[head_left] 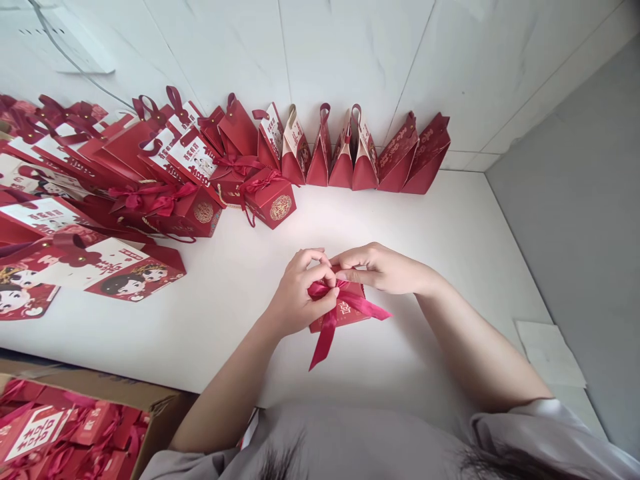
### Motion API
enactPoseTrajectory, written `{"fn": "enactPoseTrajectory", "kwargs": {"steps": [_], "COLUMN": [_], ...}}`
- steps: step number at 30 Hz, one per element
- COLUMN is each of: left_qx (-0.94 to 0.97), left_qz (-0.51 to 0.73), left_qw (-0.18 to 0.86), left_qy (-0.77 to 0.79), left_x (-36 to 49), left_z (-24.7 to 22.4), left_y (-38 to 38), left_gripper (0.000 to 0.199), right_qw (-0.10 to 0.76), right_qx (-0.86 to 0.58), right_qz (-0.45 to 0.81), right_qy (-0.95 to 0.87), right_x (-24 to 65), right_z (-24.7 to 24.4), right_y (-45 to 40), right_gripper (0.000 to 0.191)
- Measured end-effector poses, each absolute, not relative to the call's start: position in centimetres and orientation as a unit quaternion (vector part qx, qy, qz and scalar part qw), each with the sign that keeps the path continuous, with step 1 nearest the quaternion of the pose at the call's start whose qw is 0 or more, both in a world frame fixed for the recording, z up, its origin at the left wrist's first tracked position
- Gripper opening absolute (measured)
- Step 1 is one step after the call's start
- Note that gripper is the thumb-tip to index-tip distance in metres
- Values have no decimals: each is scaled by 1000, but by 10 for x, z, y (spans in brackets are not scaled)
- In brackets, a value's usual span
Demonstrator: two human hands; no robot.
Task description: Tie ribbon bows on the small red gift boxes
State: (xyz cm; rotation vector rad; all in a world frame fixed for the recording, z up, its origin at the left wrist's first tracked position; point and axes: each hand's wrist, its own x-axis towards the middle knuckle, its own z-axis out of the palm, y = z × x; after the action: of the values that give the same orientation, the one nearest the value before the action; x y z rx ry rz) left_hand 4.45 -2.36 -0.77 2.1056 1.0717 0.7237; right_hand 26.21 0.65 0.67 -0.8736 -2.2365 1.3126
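A small red gift box [353, 315] with gold print stands on the white table in front of me. Over its top lies a shiny crimson ribbon [327, 339], with one tail hanging down the front and another reaching out to the right. My left hand [303, 293] pinches the ribbon at the top left of the box, thumb against fingertips. From the right, my right hand [383, 268] has its fingers closed on the ribbon at the box's top, close to the left fingertips. The knot or loop between the hands is mostly hidden by the fingers.
Red gift bags [340, 160] stand in a row along the tiled wall. More bags and ribboned boxes [273, 200] crowd the table's left side. A cardboard carton [163, 407] full of red boxes sits lower left. A grey wall [575, 173] bounds the right.
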Motion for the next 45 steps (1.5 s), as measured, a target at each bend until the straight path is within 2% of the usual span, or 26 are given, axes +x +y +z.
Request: {"fn": "enactPoseTrajectory", "kwargs": {"steps": [9,14,17,24,31,41,45], "left_qx": [773,774,768,778,784,759,760], "left_qz": [296,294,279,262,245,277,279], "left_qw": [381,375,397,391,387,460,470], "left_qy": [411,418,418,416,419,368,352], "left_x": [39,37,37,38,39,14,10], "left_z": [-7,-11,-11,-7,-6,0,-2], "left_y": [-21,-17,-16,-16,-17,-5,-1], "left_gripper": [4,3,3,4,4,5,17], "right_qw": [238,225,246,253,239,234,224], "right_qx": [-320,-251,-232,-232,-261,-296,-301], "right_qz": [534,631,663,665,662,616,591], "right_qy": [-746,-698,-668,-663,-661,-691,-714], "right_x": [270,272,267,263,267,271,274], "right_z": [12,-2,-8,-4,-13,-1,3], "right_y": [7,14,15,14,18,15,14], "right_gripper": [33,21,24,33,31,30,30]}}
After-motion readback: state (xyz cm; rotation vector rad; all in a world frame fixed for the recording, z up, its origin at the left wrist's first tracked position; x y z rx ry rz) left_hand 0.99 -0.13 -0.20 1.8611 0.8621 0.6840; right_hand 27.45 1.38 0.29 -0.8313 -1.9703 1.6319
